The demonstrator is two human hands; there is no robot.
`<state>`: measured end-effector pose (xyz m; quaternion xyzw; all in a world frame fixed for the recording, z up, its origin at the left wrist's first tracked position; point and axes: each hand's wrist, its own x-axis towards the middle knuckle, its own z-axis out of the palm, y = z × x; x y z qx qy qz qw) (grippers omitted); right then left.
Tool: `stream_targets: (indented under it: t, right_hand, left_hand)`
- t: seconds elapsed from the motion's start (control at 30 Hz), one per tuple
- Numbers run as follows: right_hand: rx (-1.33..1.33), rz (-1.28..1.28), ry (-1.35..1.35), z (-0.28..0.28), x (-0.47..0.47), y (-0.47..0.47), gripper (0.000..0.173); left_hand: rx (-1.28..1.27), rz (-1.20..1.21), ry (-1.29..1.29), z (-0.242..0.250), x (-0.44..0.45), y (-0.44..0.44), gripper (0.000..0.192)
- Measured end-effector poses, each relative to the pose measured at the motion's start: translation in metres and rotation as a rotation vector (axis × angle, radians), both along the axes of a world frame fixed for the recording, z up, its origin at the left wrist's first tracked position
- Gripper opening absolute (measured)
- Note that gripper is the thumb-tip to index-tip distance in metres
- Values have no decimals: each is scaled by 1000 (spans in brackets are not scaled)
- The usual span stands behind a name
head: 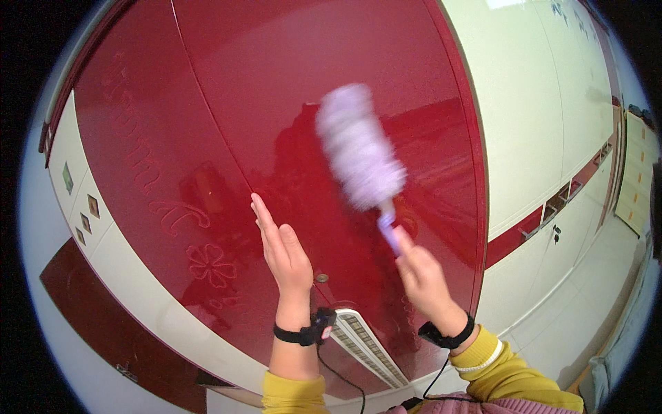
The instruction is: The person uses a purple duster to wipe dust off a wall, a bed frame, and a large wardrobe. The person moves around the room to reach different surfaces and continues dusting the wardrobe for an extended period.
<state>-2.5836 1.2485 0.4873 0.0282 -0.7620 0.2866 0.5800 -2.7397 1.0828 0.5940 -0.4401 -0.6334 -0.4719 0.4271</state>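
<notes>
A fluffy lavender duster (359,147) is in my right hand (425,277), held by its purple handle (388,233). Its head is blurred by motion and lies over a glossy red cabinet door (310,62); whether it touches the surface I cannot tell. Flat and upright, with the thumb raised and nothing in it, my left hand (284,253) is beside the seam between the red panels. The shiny surface reflects a dark silhouette. Both wrists wear black straps with cables.
White cabinet doors (522,103) stand to the right, with keys (556,234) hanging at a lock. A long pale handle (367,346) with a plaid pattern sits low on the red front. A round lock (321,278) is above it. Pale floor tiles (563,310) lie lower right.
</notes>
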Motion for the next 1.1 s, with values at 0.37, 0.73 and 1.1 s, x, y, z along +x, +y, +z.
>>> stream_targets:
  t: [0.37, 0.73, 1.1]
  right_hand:
    - [-374, -69, 139, -15, 21, 40, 46]
    - [28, 107, -295, -51, -1, -20, 58]
    - [-410, -56, 147, -46, 17, 35, 44]
  left_hand:
    - [-58, 17, -188, -72, 26, -5, 62]
    - [110, -213, -276, -101, 18, -10, 60]
    - [44, -136, -328, -107, 28, -7, 59]
